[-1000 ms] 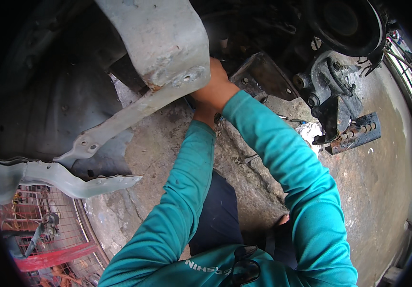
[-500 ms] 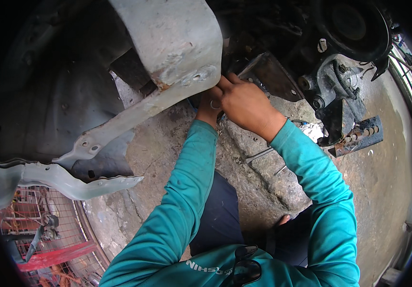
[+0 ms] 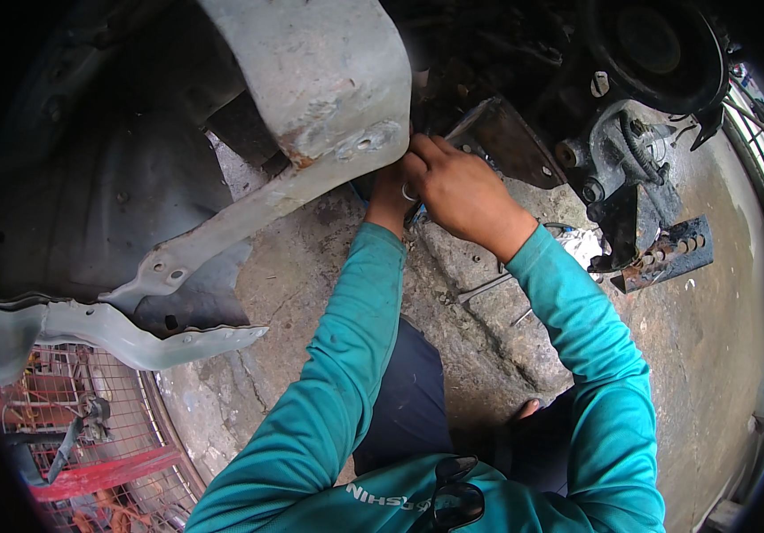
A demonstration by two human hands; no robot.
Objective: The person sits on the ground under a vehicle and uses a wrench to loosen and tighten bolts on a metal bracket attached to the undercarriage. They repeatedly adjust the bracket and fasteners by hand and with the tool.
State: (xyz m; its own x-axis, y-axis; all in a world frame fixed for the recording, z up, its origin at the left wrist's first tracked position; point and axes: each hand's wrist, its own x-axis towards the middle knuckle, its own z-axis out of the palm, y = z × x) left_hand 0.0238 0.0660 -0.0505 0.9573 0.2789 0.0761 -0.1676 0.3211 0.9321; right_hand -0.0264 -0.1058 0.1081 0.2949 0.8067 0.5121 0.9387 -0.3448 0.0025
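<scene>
My right hand (image 3: 466,191) is closed, its fingertips curled in at the lower right edge of a worn grey metal bracket (image 3: 324,84); what they grip, if anything, is hidden. Right against it is my left hand (image 3: 387,202), partly under the bracket, with its fingers out of sight. A small shiny ring (image 3: 409,191) shows between the two hands; I cannot tell what it belongs to. Just beyond my right hand stands a rusty dark metal plate (image 3: 510,147).
A wrench (image 3: 486,288) lies on the rough concrete floor (image 3: 453,373). To the right are a greasy cast-metal part (image 3: 608,155), a black pulley (image 3: 657,49) and a perforated rusty bracket (image 3: 670,255). Dark sheet-metal panelling (image 3: 106,204) fills the left, above a wire mesh (image 3: 120,400).
My right hand has shifted slightly to the right, showing more of the shiny ring between the hands. My left hand stays nearly in place.
</scene>
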